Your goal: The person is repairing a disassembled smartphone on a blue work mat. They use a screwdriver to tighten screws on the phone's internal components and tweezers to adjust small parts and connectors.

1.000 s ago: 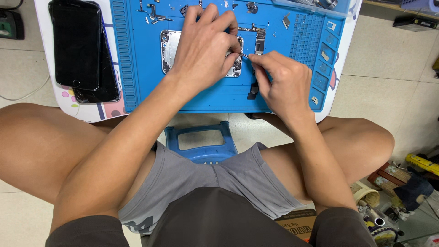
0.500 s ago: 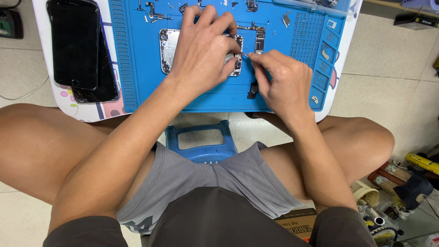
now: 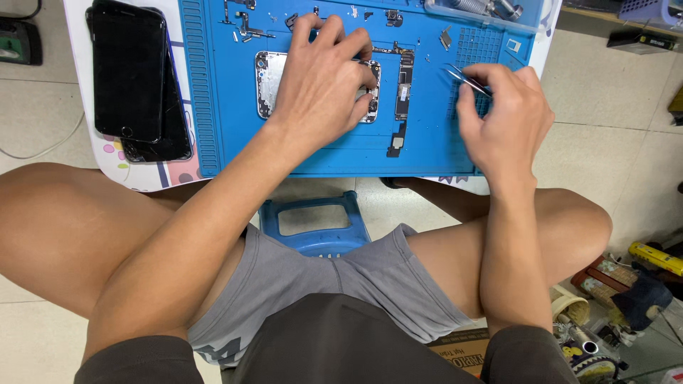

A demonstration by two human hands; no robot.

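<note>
Pale floor tiles surround a small white table (image 3: 142, 178), and nearly all of its top is covered by a blue work mat (image 3: 235, 135). That mat serves as the landmark for everything else.

Near the middle of the mat lies an opened phone shell (image 3: 269, 82), its long axis running away from the person, toward the mat's far edge. The left hand (image 3: 324, 82) lies flat on top of it, fingers spread and pressing down, so only the shell's left strip and a bit of its right edge show. Just right of the shell, still on the mat, a narrow circuit board (image 3: 403, 89) lies along the same direction, with a small dark part (image 3: 395, 146) below it toward the near edge.

The right hand (image 3: 509, 117) hovers over the mat's right side, above the gridded patch of little pockets (image 3: 469, 50). It pinches a pair of tweezers (image 3: 466, 78), whose tips point left and away, toward the circuit board. This hand is the nearer one to the board; the shell lies well to its left under the other hand.

Off the mat's left edge, two dark phones (image 3: 131, 71) are stacked face up. Small screws and brackets (image 3: 245, 28) dot the mat's far edge. Beneath the table's near edge a blue plastic stool (image 3: 313, 220) shows between the person's knees.
</note>
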